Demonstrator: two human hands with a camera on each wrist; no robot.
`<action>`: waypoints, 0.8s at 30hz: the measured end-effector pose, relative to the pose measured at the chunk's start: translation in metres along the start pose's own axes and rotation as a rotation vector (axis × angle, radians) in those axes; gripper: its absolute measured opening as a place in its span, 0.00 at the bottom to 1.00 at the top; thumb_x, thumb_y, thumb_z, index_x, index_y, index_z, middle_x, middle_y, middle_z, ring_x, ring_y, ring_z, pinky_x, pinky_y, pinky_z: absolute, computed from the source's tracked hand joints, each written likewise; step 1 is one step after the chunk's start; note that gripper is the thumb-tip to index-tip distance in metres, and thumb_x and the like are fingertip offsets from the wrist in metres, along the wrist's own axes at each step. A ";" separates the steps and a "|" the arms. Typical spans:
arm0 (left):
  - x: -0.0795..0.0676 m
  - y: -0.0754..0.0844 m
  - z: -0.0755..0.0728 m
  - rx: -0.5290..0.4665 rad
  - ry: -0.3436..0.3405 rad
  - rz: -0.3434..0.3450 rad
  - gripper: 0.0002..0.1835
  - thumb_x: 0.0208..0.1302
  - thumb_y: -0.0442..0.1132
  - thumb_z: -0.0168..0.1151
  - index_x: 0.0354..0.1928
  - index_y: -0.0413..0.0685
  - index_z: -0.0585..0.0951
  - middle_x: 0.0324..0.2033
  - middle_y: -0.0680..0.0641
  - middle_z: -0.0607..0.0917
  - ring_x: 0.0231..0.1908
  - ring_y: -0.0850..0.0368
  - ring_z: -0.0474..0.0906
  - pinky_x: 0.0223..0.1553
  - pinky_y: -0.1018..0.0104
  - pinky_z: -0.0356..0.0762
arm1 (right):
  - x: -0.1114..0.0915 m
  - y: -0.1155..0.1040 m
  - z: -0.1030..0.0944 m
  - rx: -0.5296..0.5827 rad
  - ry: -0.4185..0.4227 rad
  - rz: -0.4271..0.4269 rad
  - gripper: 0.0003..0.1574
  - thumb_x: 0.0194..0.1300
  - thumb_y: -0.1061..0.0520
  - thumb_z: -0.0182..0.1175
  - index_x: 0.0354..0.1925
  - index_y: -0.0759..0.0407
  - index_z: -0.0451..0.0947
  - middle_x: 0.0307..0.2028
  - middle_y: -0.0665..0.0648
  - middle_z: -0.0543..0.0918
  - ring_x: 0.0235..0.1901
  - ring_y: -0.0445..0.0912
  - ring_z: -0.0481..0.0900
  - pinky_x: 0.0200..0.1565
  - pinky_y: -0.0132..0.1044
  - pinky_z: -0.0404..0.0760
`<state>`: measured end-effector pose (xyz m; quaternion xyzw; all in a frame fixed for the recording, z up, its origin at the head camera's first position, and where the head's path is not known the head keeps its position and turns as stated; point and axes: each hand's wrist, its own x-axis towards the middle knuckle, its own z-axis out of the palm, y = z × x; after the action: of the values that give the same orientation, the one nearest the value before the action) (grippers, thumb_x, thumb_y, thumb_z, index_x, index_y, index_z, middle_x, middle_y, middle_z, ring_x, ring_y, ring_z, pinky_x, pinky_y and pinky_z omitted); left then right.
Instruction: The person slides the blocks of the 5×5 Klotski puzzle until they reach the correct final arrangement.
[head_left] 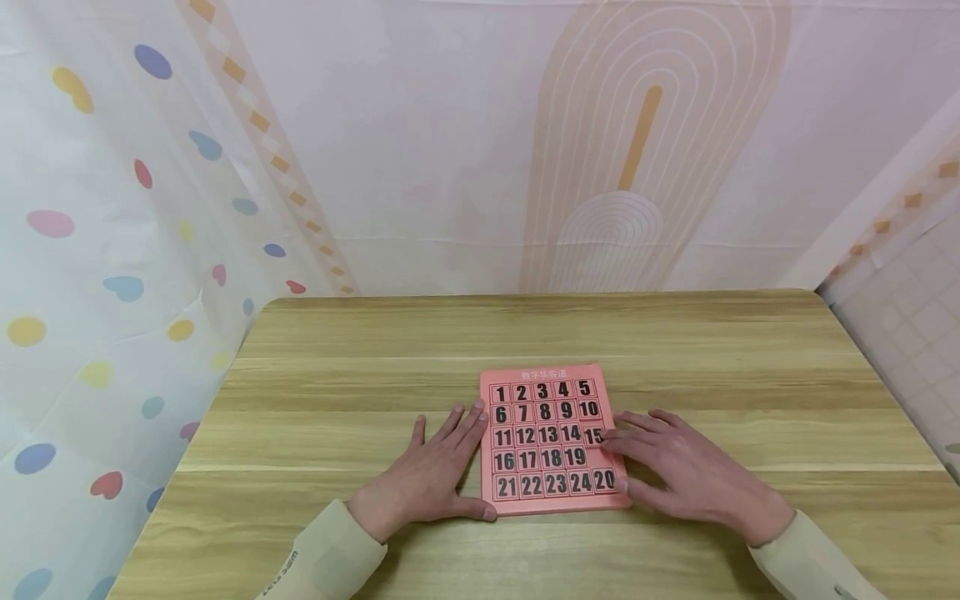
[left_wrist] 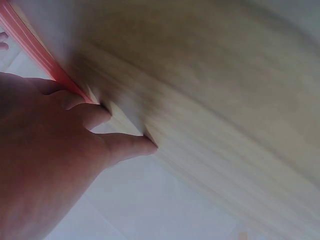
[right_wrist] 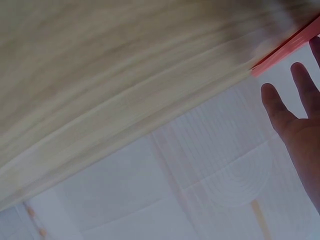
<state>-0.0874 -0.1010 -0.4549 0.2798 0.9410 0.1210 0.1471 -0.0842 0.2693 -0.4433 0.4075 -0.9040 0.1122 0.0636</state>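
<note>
A pink number sliding puzzle [head_left: 555, 505] lies flat on the table in the head view. Its numbered tiles run in rows from 1 at the top left, and the bottom row ends with tile 20 [head_left: 603, 480] after 24. A gap shows right of tile 19 [head_left: 575, 457]. My left hand [head_left: 427, 483] rests along the board's left edge, fingers spread and thumb at the lower left corner. With extended fingers my right hand [head_left: 682, 471] reaches over the right edge; a fingertip touches tile 15 [head_left: 592, 436], and the thumb lies beside tile 20.
The wood-grain table [head_left: 360, 333] extends around the board on every side. Behind it hangs a pale patterned cloth [head_left: 435, 167], with a dotted cloth [head_left: 112, 250] on the left. Both wrist views show the board's pink edge only partly.
</note>
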 end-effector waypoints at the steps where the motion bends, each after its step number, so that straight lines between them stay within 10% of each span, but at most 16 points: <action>1: 0.000 0.000 0.000 -0.001 0.000 0.000 0.67 0.53 0.77 0.66 0.82 0.41 0.51 0.82 0.43 0.47 0.80 0.39 0.45 0.71 0.23 0.45 | 0.000 0.000 0.000 0.002 -0.003 0.003 0.28 0.69 0.39 0.65 0.61 0.51 0.84 0.60 0.51 0.85 0.65 0.54 0.78 0.65 0.62 0.72; 24: 0.000 0.001 -0.001 -0.007 0.007 0.001 0.67 0.52 0.77 0.67 0.82 0.41 0.52 0.82 0.43 0.49 0.80 0.38 0.46 0.70 0.23 0.46 | 0.003 0.003 0.001 0.008 -0.006 0.015 0.29 0.71 0.37 0.63 0.62 0.50 0.83 0.60 0.50 0.85 0.67 0.55 0.76 0.65 0.61 0.72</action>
<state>-0.0870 -0.1004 -0.4540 0.2795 0.9409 0.1253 0.1448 -0.0890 0.2686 -0.4442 0.4014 -0.9068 0.1152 0.0582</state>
